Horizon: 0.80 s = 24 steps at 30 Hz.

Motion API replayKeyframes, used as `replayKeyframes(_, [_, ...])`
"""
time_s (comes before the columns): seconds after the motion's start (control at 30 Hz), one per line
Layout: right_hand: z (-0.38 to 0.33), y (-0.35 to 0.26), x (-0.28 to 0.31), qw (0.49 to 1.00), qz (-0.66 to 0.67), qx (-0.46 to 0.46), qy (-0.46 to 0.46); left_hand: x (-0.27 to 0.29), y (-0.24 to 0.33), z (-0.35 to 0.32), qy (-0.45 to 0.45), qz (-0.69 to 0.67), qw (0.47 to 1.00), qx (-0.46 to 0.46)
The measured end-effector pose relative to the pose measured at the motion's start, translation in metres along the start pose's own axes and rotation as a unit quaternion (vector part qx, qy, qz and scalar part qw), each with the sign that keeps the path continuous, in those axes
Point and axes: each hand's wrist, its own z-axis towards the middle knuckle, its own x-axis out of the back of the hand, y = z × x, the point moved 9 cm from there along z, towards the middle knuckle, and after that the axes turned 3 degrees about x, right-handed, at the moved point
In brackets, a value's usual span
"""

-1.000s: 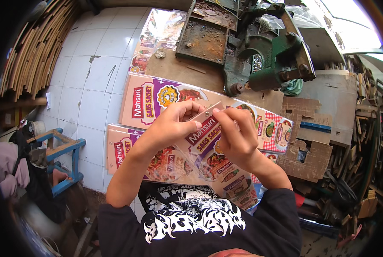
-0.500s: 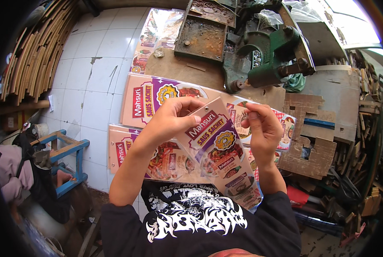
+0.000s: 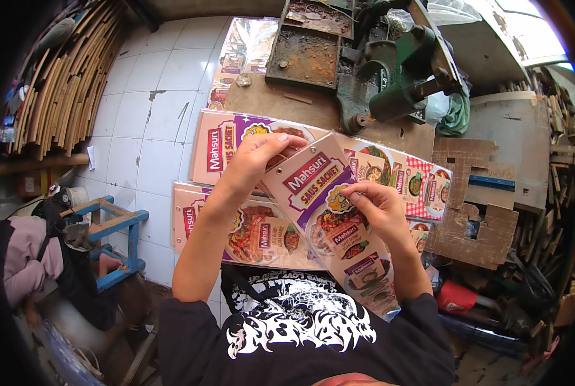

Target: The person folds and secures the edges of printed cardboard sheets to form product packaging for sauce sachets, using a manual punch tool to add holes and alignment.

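While the printed card strip (image 3: 329, 219) is tilted above the printed sheets (image 3: 236, 145), its top edge is pinched by the left hand (image 3: 258, 157) and its middle is gripped by the right hand (image 3: 374, 206).

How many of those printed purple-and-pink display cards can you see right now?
4, maybe more hidden. One held card between left hand and right hand; a long one behind it on the bench; another lower under the forearm; a glossy one farther up.

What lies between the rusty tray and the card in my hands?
In the head view, between the rusty tray and the held card, there is a strip of brown board, then a purple printed sheet lying flat.
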Motion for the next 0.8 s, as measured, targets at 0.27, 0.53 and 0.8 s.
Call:
replayKeyframes(0.27, [-0.005, -0.020, -0.009, 0.987, -0.126, 0.095, -0.010, 0.004, 0.027, -0.016, 0.096, 0.136, 0.982, -0.089])
replayKeyframes(0.53, [-0.011, -0.036, -0.005, 0.989, -0.115, 0.094, 0.020, 0.001, 0.044, -0.014, 0.111, 0.290, 0.950, -0.041])
replayKeyframes(0.8, [-0.016, -0.056, -0.006, 0.978, -0.181, 0.100, -0.018, -0.031, 0.038, -0.010, 0.013, 0.260, 0.965, -0.032])
